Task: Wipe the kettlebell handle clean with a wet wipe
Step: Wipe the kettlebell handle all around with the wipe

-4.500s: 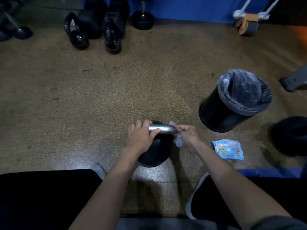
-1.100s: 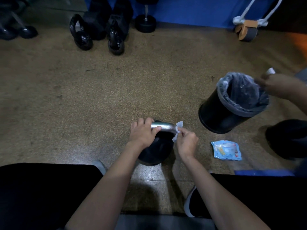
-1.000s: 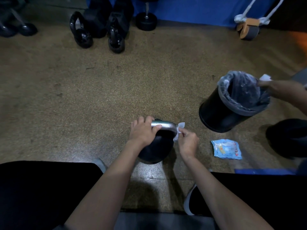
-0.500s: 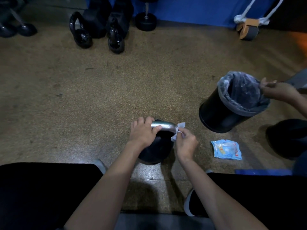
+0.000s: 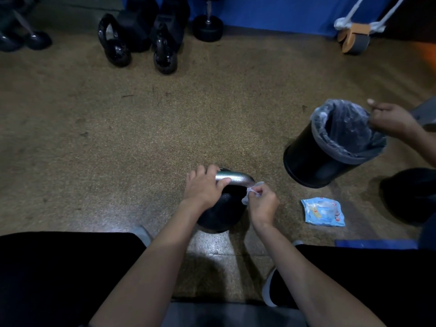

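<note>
Two risks stand out. The kettlebell (image 5: 221, 213) sits on the floor (image 5: 165, 128) just in front of the person; the left hand (image 5: 204, 190) curls round the left end of its steel handle (image 5: 233, 179), and the right hand (image 5: 263, 204) pinches a crumpled wet wipe (image 5: 249, 194) against the handle's right bend. That small wad could slip from so light a fingertip pinch, and the stretch under the left palm would go unwiped unless that grip shifts along.
</note>
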Demonstrator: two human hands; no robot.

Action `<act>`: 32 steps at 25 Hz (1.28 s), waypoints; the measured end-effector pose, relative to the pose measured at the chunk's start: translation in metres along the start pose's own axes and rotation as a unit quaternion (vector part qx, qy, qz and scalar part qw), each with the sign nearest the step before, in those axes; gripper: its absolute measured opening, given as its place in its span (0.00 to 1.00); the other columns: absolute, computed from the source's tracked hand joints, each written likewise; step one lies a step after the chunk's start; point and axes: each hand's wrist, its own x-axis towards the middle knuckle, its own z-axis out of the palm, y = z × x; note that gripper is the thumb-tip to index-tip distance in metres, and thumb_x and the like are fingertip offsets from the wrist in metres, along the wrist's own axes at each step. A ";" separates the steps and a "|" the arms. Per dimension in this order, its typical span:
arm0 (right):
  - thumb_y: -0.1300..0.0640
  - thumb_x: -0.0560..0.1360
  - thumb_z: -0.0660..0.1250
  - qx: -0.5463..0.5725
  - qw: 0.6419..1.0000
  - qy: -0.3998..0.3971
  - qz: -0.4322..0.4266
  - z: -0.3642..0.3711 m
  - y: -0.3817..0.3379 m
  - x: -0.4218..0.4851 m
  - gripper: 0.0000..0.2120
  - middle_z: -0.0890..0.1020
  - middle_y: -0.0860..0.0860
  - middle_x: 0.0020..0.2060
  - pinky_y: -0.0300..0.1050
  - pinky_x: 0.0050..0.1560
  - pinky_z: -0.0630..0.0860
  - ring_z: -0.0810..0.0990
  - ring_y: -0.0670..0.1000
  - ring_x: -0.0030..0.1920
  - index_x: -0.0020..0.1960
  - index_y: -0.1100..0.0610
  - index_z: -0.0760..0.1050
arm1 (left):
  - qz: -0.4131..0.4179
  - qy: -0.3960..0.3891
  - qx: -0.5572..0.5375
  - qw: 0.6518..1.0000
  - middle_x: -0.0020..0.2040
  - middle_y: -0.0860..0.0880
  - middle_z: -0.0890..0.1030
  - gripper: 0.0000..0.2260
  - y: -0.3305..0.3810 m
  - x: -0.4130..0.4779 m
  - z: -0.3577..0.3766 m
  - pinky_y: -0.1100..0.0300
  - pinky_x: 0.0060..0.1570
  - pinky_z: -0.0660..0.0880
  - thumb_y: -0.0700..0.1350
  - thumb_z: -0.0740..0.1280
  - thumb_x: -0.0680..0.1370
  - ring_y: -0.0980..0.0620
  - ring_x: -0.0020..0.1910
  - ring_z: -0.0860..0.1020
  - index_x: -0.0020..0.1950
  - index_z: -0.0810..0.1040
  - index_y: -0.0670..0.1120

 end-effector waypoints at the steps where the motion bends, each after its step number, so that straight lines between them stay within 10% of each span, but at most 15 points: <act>1: 0.66 0.70 0.67 0.001 1.000 0.005 0.000 0.001 0.000 0.000 0.04 0.79 0.49 0.33 0.40 0.40 0.71 0.78 0.51 0.36 0.37 0.59 0.78 | -0.001 0.000 0.000 1.000 0.64 0.42 0.69 0.23 0.000 0.000 0.000 0.48 0.68 0.60 0.62 0.55 0.78 0.40 0.64 0.67 0.68 0.66 0.50; 12: 0.66 0.70 0.68 0.020 0.998 -0.026 0.046 0.005 0.008 0.000 0.04 0.81 0.52 0.34 0.44 0.44 0.76 0.80 0.52 0.38 0.39 0.60 0.80 | -0.004 -0.010 -0.009 1.000 0.65 0.42 0.68 0.23 0.001 -0.001 -0.003 0.49 0.68 0.59 0.61 0.54 0.78 0.41 0.64 0.66 0.69 0.65 0.51; 20: 0.66 0.72 0.67 -0.004 0.998 0.028 -0.051 -0.019 -0.016 0.005 0.07 0.84 0.57 0.44 0.22 0.40 0.63 0.77 0.48 0.42 0.48 0.64 0.82 | -0.011 -0.018 -0.011 1.000 0.66 0.43 0.68 0.23 0.003 -0.002 -0.005 0.49 0.68 0.58 0.62 0.55 0.78 0.40 0.65 0.66 0.69 0.65 0.51; 32: 0.64 0.73 0.67 -0.059 0.993 0.003 -0.098 -0.021 -0.025 0.009 0.09 0.86 0.56 0.45 0.36 0.46 0.69 0.83 0.55 0.45 0.49 0.58 0.83 | 0.000 -0.004 -0.001 1.000 0.65 0.42 0.69 0.23 0.001 0.000 -0.001 0.49 0.67 0.59 0.62 0.55 0.78 0.40 0.63 0.67 0.68 0.65 0.51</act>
